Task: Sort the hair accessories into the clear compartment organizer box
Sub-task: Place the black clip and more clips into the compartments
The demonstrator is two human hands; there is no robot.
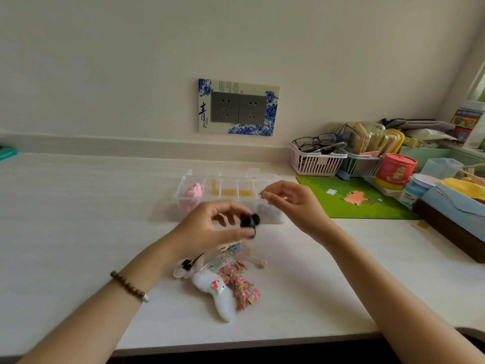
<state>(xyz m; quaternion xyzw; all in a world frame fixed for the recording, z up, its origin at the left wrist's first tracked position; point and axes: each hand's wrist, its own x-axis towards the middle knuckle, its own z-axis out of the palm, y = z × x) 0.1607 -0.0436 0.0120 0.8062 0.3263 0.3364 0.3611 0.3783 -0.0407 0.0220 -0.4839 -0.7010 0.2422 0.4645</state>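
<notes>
I am working over the white tabletop (78, 206), where the clear organizer box (183, 189) is sitting just beyond my hands. My left hand (210, 227) is pinching a small black hair accessory (249, 220), probably light and soft. My right hand (291, 203) is hovering half-curled, seemingly empty. The accessory pile (225, 274) is lying nearer me; nothing is blocking the box.

Left hand (210, 227) pinches black accessory (249, 220) (above organizer box (183, 189)).
</notes>
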